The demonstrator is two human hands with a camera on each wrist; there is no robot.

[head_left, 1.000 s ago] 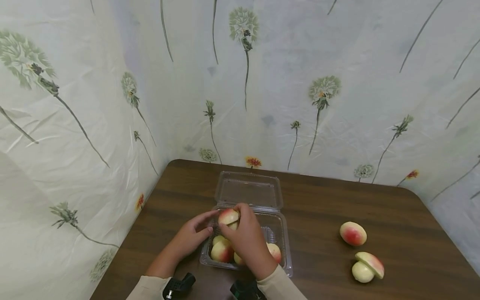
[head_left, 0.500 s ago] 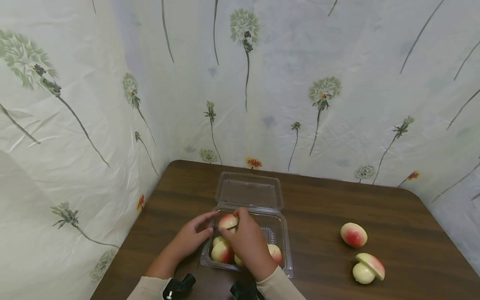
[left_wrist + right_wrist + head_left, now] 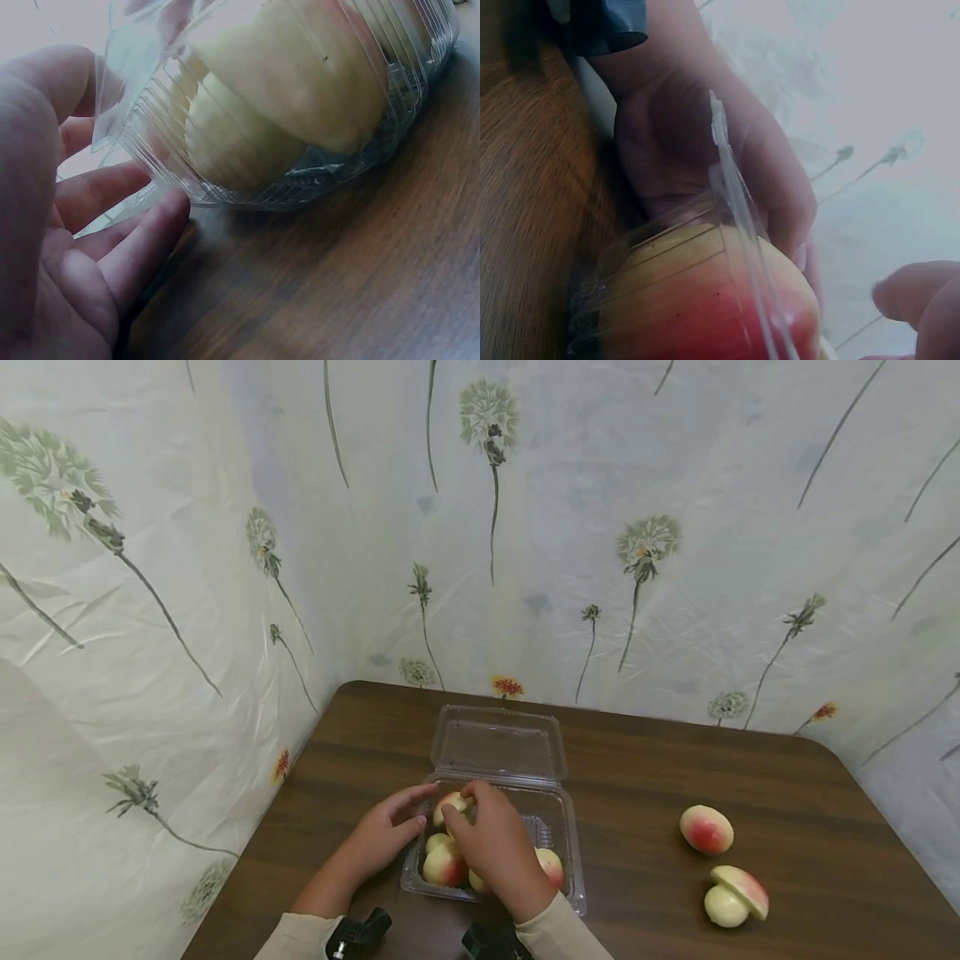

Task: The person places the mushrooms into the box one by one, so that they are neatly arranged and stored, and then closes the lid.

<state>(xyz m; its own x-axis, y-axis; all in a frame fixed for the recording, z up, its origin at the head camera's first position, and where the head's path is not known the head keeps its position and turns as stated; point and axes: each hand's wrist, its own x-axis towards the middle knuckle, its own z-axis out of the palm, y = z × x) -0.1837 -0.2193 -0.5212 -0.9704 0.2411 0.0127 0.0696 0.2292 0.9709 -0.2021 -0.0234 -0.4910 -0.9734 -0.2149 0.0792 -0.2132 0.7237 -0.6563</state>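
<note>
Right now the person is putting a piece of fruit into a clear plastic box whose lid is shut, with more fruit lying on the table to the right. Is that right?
Not quite: the lid is open, folded back behind the clear plastic box, as the head view shows. The rest holds: the right hand holds a piece of fruit over the box, and more fruit lies on the table to the right.

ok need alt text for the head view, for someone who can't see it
A person's right hand lowers an apple piece into an open clear box of apple pieces on a brown table, while the left hand rests against the box's left side. Three more pieces lie to the right, before flower-print sheets.
</note>
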